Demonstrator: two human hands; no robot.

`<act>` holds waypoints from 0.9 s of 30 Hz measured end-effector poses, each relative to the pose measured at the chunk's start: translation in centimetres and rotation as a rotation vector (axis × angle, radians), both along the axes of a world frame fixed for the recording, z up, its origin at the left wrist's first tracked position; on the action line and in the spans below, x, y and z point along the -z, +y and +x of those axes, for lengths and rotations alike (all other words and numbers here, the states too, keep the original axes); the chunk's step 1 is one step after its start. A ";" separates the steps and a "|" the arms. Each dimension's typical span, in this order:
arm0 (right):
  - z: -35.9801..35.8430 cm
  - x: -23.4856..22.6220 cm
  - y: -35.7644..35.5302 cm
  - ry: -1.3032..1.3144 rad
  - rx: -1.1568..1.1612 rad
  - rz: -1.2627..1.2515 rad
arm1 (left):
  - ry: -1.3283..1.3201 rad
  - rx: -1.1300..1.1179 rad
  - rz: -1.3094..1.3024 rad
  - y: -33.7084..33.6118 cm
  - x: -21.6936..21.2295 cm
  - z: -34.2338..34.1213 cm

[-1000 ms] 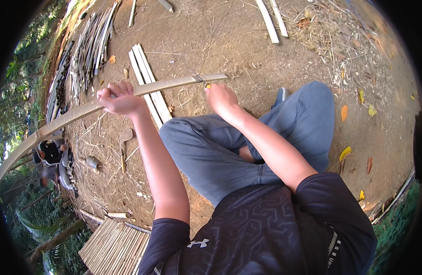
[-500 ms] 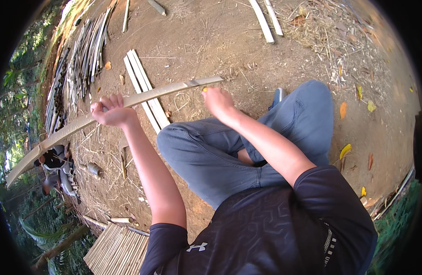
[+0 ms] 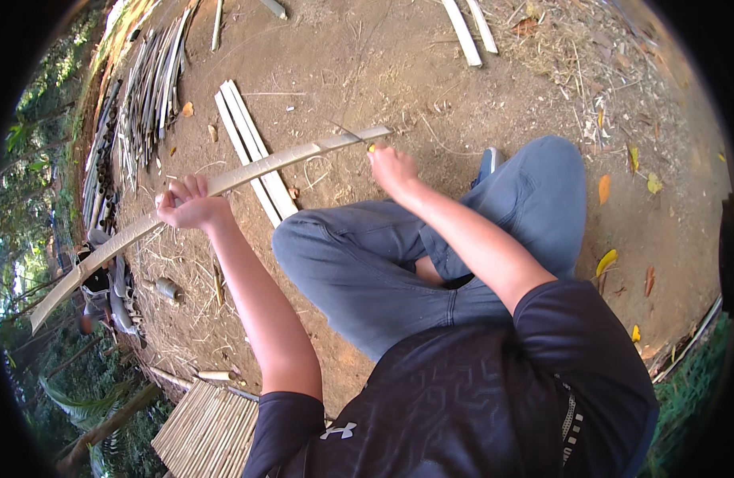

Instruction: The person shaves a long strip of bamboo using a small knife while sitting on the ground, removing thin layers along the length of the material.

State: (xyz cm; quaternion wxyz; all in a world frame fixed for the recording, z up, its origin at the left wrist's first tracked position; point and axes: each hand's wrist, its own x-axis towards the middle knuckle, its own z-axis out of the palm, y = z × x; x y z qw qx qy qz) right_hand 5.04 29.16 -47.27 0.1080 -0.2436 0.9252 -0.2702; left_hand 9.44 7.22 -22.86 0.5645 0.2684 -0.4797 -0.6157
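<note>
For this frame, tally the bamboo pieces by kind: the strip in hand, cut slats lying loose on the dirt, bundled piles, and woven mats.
Long bamboo strip, held in left hand and right hand: 1
Loose flat slats on the dirt, near pair and far pair: 4
Pile of thin strips: 1
Slatted mat: 1
Total: 7

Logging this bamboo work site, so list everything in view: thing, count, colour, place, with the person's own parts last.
long bamboo strip: one, pale tan, held across the view
flat slats: a few, pale, on the dirt under the strip
slats: two, pale, top edge
thin sticks bundle: many, grey, upper left
woven mat: one, tan, bottom left
dry leaves: several, orange and yellow, right on the ground
dirt ground: brown
left hand: gripping the strip
right hand: at the strip's near end, holding a small yellow-handled tool, blurred
legs: grey-blue trousers, centre
</note>
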 end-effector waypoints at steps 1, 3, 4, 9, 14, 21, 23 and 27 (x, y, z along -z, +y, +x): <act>0.4 0.7 0.3 0.034 0.010 0.012 | 0.003 -0.010 0.017 0.0 0.1 0.4; 1.3 -0.2 -0.5 0.015 0.032 -0.008 | 0.013 -0.024 0.029 -0.1 0.2 0.6; 1.5 -0.5 -0.6 0.038 0.002 0.032 | 0.013 -0.043 0.030 0.0 0.3 0.6; -2.3 1.7 2.8 -0.272 0.039 0.219 | -0.007 -0.056 0.001 0.0 0.3 0.5; 1.1 -0.7 1.8 -0.136 0.019 -0.070 | -0.044 -0.022 -0.009 0.4 -0.1 -0.6; -0.6 0.2 1.0 0.005 0.072 -0.094 | -0.060 -0.076 0.033 -0.1 -0.3 -1.0; 1.8 -0.9 -0.8 -0.093 0.063 0.023 | -0.053 -0.080 0.029 -0.2 -0.1 -0.7; -0.6 0.2 1.0 -0.143 0.070 -0.075 | -0.045 -0.102 0.025 0.0 -0.2 -0.7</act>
